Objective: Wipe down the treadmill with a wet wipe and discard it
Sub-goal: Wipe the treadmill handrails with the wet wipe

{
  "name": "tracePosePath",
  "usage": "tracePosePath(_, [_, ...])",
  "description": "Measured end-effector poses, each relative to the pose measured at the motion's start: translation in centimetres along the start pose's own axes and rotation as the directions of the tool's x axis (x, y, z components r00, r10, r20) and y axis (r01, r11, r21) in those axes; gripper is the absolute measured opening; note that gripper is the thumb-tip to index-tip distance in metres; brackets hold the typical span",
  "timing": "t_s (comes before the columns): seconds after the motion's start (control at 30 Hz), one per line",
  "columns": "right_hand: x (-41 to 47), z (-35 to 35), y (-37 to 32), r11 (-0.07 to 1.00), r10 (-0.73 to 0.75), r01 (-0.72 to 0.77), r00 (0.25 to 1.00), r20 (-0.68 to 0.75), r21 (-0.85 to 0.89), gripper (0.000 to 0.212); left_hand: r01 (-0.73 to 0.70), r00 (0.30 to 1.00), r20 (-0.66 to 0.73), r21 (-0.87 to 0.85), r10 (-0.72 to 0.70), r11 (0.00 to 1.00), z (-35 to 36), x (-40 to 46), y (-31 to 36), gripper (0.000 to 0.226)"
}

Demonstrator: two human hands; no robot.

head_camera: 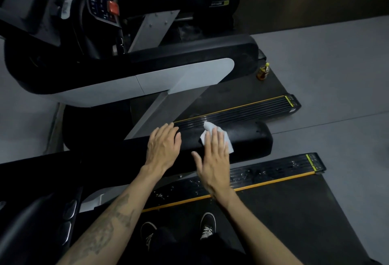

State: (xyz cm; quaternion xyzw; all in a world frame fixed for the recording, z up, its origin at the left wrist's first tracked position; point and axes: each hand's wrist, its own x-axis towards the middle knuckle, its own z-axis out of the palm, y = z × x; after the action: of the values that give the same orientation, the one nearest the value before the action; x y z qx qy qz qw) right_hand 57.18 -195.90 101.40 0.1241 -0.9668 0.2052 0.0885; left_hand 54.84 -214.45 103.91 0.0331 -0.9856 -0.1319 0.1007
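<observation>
The fingers (216,138) of the right hand (213,157) lie straight and close together, pressing a white wet wipe (210,129) flat against the top of the black padded handrail (248,138), with the thumb held apart on the near side. The handrail's long axis runs left to right across the view; its uncovered length extends to the right of the wipe, so a further stroke would likely follow that axis, and the right hand is the nearer one. The left hand (163,146) rests on the same handrail just left of the wipe, fingers straight and slightly spread, holding nothing.
</observation>
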Motion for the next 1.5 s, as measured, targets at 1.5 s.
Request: tracePosePath(1.5, [8.7, -2.8, 2.9, 0.965, -0.033, 0.079, 0.982, 0.186, -0.249, 0.065, -0.035, 0.999, 0.005, 0.035, 0.034, 0.999, 0.7, 2.4, 3.8, 0.038])
